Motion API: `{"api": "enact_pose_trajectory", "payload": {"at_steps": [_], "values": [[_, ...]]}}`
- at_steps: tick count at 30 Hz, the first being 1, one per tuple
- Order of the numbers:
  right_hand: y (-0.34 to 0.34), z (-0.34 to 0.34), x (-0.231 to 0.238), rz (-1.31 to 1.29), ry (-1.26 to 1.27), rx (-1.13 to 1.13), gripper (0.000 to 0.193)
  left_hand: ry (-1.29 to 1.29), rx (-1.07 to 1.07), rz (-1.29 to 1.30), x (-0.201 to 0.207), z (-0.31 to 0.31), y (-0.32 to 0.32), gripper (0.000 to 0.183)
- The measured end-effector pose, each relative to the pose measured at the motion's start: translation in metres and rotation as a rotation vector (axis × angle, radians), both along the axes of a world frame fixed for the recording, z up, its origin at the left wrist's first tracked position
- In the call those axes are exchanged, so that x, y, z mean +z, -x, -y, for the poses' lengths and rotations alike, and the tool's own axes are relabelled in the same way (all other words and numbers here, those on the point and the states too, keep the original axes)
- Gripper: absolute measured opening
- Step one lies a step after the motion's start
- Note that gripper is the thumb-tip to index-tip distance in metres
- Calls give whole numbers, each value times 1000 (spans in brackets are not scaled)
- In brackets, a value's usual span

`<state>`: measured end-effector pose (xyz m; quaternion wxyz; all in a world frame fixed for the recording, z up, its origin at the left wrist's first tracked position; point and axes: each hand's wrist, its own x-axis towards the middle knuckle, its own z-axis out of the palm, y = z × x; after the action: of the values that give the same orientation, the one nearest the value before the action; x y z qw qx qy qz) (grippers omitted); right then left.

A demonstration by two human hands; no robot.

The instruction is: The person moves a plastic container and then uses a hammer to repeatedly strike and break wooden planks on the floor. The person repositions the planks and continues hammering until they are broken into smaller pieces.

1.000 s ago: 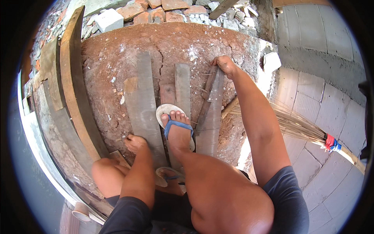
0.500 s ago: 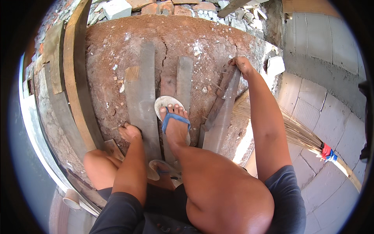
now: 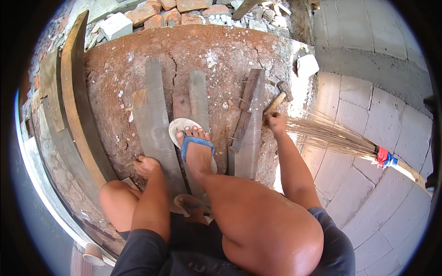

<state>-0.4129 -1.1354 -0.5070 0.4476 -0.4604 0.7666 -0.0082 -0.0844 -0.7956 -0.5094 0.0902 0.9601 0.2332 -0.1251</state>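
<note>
On the right, my right hand (image 3: pixel 276 124) is closed around the wooden handle of a hammer (image 3: pixel 275 103), its dark head pointing away from me. Just left of it lies a grey board with nails (image 3: pixel 250 124) sticking out of its left side. My left hand (image 3: pixel 146 166) is low beside a long grey board (image 3: pixel 159 122), fingers curled together. Whatever those fingers pinch, if anything, is too small to make out. Between the boards, my foot in a sandal with a blue strap (image 3: pixel 195 140) rests on a shorter plank (image 3: pixel 199 94).
A twig broom (image 3: pixel 340 140) lies at the right across grey blocks (image 3: pixel 357 124). Broken bricks and rubble (image 3: pixel 191 18) line the far edge of the reddish dirt (image 3: pixel 119 78). Long timbers (image 3: pixel 76 87) stand along the left. A white chunk (image 3: pixel 307 66) sits at the far right.
My right hand has let go of the nailed board's far end, come nearer and taken hold of the hammer. The nailed board now lies down. My left hand stays near the long board.
</note>
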Motion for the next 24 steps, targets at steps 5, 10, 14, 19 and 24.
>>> {"api": "enact_pose_trajectory", "payload": {"at_steps": [5,10,14,19,24], "values": [[1,20,-35,-426,-240,394,44,0,-30,33,-5,-2,2,49],[0,37,-38,-358,-235,245,25,36,-33,72,-9,-8,2,52],[2,89,3,25,-244,-421,28,26,-31,-1,-11,-9,-2,47],[-19,141,64,474,-310,-760,12,45,-39,-6,-10,-16,-1,46],[-39,42,127,318,122,-165,20,57,-25,-38,-5,-13,-6,43]]}}
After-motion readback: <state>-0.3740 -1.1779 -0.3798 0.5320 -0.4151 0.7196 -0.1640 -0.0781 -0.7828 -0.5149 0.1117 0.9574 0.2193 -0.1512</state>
